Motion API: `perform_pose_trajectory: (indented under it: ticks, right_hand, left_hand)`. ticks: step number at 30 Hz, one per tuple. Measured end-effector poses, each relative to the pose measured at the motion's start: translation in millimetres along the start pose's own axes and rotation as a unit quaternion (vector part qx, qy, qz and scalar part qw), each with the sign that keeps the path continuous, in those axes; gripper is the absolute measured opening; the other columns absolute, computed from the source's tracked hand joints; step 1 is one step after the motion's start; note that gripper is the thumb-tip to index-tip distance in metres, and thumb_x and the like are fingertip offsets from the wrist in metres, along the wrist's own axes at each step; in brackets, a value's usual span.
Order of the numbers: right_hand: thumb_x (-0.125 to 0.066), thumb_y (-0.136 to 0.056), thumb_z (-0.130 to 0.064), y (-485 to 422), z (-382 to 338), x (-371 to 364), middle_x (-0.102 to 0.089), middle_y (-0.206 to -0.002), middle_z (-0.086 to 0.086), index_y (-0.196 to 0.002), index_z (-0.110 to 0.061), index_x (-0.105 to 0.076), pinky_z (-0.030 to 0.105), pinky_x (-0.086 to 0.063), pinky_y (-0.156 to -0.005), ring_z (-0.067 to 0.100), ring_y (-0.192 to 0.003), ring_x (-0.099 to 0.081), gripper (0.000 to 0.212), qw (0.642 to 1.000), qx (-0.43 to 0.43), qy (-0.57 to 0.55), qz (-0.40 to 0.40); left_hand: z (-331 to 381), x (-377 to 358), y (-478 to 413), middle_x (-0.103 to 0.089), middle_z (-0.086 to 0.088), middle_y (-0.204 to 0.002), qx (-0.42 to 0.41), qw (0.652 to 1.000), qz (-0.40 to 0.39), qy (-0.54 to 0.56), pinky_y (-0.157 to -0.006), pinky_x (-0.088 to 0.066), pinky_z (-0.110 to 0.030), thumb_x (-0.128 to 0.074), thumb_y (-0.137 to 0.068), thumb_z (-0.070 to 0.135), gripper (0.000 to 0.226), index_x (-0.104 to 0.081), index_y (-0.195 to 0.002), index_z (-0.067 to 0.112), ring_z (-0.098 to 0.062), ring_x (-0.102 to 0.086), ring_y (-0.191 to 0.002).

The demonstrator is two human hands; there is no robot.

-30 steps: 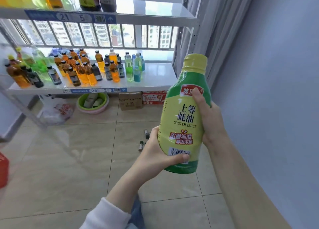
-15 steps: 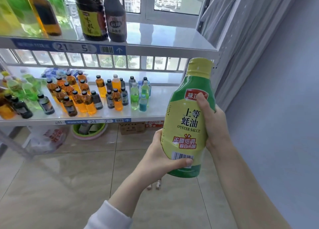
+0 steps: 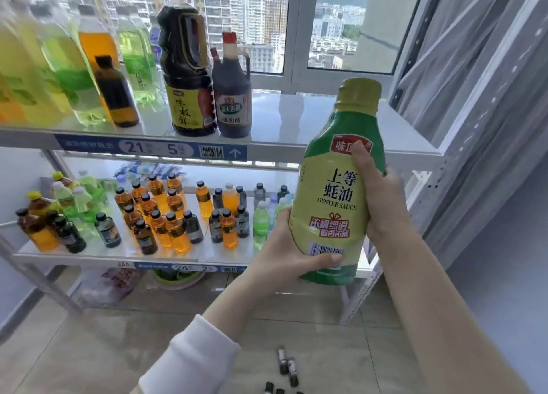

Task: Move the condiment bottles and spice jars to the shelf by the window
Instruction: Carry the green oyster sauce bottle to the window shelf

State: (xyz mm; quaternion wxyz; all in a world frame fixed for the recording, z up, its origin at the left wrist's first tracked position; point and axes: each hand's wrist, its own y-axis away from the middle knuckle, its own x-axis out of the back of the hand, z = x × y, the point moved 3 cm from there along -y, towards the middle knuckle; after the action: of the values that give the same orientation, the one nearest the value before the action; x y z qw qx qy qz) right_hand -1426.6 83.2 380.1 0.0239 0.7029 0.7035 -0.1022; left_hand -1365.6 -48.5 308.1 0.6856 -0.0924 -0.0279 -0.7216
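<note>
A tall green and yellow oyster sauce bottle (image 3: pixel 335 186) stands upright in the air in front of the shelf unit. My left hand (image 3: pixel 284 254) grips its lower part, thumb across the barcode. My right hand (image 3: pixel 376 195) wraps round its upper side, thumb on the red logo. The upper shelf (image 3: pixel 326 126) by the window carries a big dark soy sauce bottle (image 3: pixel 186 76), a smaller dark vinegar jug (image 3: pixel 232 97) and a small dark bottle (image 3: pixel 115 94); the board to their right is bare.
Large green and yellow drink bottles (image 3: pixel 59 70) crowd the upper shelf's left. The lower shelf (image 3: pixel 89 252) holds several small orange, dark and green bottles. Small dark vials (image 3: pixel 286 364) lie on the tiled floor. A grey curtain (image 3: pixel 474 97) and wall stand to the right.
The view has risen and moved closer to the shelf unit. The oyster sauce bottle, held in both hands as before, is now level with the upper shelf's front edge.
</note>
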Motion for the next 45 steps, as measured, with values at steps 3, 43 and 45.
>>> perform_pose_trajectory:
  ticks: [3,43,45]
  right_hand:
    - [-0.074,-0.045,-0.06,-37.8,-6.2,-22.0,-0.075,-0.077,-0.003,-0.09,-0.022,-0.06,0.024,-0.055,-0.055,0.016,-0.07,-0.072,0.06,0.999,0.024,-0.004,-0.024]
    - [-0.071,-0.059,-0.038,-293.7,28.7,-139.8,-0.071,-0.076,-0.014,-0.092,-0.024,-0.059,0.025,-0.055,-0.065,0.008,-0.076,-0.069,0.037,0.976,0.197,-0.02,-0.087]
    - [-0.071,-0.059,-0.038,-296.0,28.5,-140.2,-0.071,-0.076,-0.013,-0.092,-0.023,-0.059,0.025,-0.055,-0.065,0.008,-0.076,-0.069,0.037,0.977,0.194,-0.021,-0.09]
  left_hand:
    - [4.0,18.3,-35.5,-0.059,0.012,-0.108,-0.009,1.0,0.022,0.002,-0.08,-0.052,-0.017,-0.086,-0.06,0.028,0.07,-0.039,-0.111,0.034,0.003,-0.06,-0.097]
    - [-9.6,140.6,-222.9,-0.043,0.009,-0.125,-0.074,0.962,0.225,-0.136,-0.103,-0.043,-0.032,-0.068,-0.081,0.01,0.059,-0.043,-0.135,0.016,-0.007,-0.044,-0.123]
    - [-11.3,139.3,-223.2,-0.043,0.008,-0.128,-0.059,0.966,0.208,-0.142,-0.104,-0.042,-0.031,-0.067,-0.082,0.013,0.059,-0.043,-0.136,0.015,-0.006,-0.042,-0.124]
